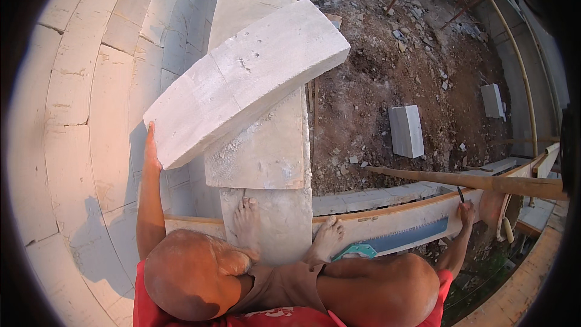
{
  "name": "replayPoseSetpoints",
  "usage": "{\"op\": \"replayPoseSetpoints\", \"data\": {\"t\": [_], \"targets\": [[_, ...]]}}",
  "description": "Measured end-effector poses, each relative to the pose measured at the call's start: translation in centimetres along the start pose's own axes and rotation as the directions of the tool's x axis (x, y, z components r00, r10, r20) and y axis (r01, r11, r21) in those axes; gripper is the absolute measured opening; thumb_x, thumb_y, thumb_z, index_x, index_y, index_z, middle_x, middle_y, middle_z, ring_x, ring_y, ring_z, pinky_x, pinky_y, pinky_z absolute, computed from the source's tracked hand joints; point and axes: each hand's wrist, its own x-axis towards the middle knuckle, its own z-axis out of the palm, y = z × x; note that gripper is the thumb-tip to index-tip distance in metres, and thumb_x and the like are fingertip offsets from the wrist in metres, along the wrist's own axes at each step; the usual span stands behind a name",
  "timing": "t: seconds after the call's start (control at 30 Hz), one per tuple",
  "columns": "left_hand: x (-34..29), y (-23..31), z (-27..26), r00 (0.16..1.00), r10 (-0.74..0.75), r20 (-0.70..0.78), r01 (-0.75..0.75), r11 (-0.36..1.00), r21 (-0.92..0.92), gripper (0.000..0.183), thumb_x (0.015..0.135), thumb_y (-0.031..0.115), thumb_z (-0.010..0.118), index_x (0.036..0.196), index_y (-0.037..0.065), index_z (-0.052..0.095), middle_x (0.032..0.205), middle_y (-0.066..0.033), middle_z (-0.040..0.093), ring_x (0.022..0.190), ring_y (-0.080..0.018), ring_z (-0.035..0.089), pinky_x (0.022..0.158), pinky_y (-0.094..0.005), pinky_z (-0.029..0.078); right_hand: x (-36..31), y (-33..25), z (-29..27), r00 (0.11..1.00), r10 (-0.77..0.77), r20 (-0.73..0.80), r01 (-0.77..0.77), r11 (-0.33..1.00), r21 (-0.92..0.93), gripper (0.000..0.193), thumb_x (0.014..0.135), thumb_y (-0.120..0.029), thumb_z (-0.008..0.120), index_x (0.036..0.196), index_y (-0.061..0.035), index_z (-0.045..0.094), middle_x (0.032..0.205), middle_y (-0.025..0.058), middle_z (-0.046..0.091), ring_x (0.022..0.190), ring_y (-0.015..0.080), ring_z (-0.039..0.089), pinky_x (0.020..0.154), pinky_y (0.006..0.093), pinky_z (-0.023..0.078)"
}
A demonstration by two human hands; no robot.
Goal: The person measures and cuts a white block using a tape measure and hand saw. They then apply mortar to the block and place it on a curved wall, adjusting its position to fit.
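A long white lightweight concrete block [254,72] lies aslant across a pale slab [266,151] before me, with a thin line across its top. My left hand [154,145] grips its near left end, one digit along the edge and the others hidden. Far off to the right, my right hand [466,212] is closed around a thin dark stick, like a pencil or marker [460,195], over a wooden board [417,212]. A handsaw [399,237] with a teal handle lies by my right foot, apart from both hands.
A pale block wall [72,109] rises at left. My bare feet [245,224] rest on the narrow walkway. Lower down at right is rubble-strewn ground [357,115] with white blocks [407,131]. A bamboo pole [466,180] and a trowel-like tool [507,230] are near my right hand.
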Motion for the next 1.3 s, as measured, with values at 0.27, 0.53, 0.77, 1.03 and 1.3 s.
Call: {"op": "replayPoseSetpoints", "data": {"t": [0.27,0.53,0.77,1.03,1.3], "targets": [[-0.4,0.0,0.3,0.998,-0.001,-0.061,0.000,1.000,-0.015,0.085,0.093,0.061,0.064,0.153,0.006,0.040,0.148,-0.0107,0.053,0.130,-0.0270,0.055,0.108,-0.0400,0.046,5.8,8.8,2.8,0.974,0.095,0.207,-0.192,0.832,0.520,0.068,0.077,-0.043,0.080,0.128,-0.0045,0.059,0.114,0.0166,0.062,0.108,0.0363,0.059,0.102,0.0490,0.044],[-0.8,0.3,0.8,0.998,-0.033,-0.058,0.029,0.998,-0.057,0.086,0.092,0.063,0.064,0.153,0.006,0.041,0.149,-0.0103,0.052,0.132,-0.0268,0.054,0.108,-0.0399,0.045,4.5,-19.3,12.3,0.883,-0.379,0.277,-0.086,0.450,0.889,0.065,0.081,-0.024,0.084,0.132,-0.0059,0.048,0.120,0.0142,0.057,0.109,0.0275,0.061,0.092,0.0409,0.056],[-0.8,0.1,1.2,0.982,-0.130,-0.135,0.116,0.987,-0.110,0.083,0.094,0.063,0.060,0.150,0.005,0.045,0.140,-0.0124,0.058,0.122,-0.0261,0.061,0.102,-0.0391,0.050,-12.2,-58.4,19.3,0.297,-0.787,0.540,0.463,0.614,0.639,0.051,0.097,-0.024,0.061,0.142,-0.0102,0.041,0.117,0.0147,0.065,0.101,0.0192,0.069,0.081,0.0289,0.058],[-1.1,0.0,1.4,0.956,-0.110,-0.270,0.100,0.994,-0.049,0.091,0.090,0.065,0.064,0.149,-0.002,0.043,0.135,-0.0191,0.058,0.120,-0.0288,0.061,0.098,-0.0388,0.050,-23.5,-79.3,40.1,0.047,-0.777,0.628,0.799,0.407,0.443,0.066,0.095,-0.037,0.070,0.144,-0.0028,0.043,0.127,0.0169,0.062,0.101,0.0235,0.071,0.081,0.0347,0.063],[-0.2,-0.9,0.4,0.952,-0.119,-0.281,0.111,0.993,-0.043,0.094,0.091,0.066,0.062,0.152,-0.001,0.038,0.138,-0.0195,0.055,0.122,-0.0284,0.059,0.099,-0.0404,0.049,-28.2,-79.8,53.5,0.229,-0.645,0.729,0.749,0.595,0.291,0.058,0.091,-0.028,0.072,0.141,-0.0026,0.054,0.122,0.0200,0.067,0.116,0.0302,0.066,0.089,0.0415,0.058]]}}
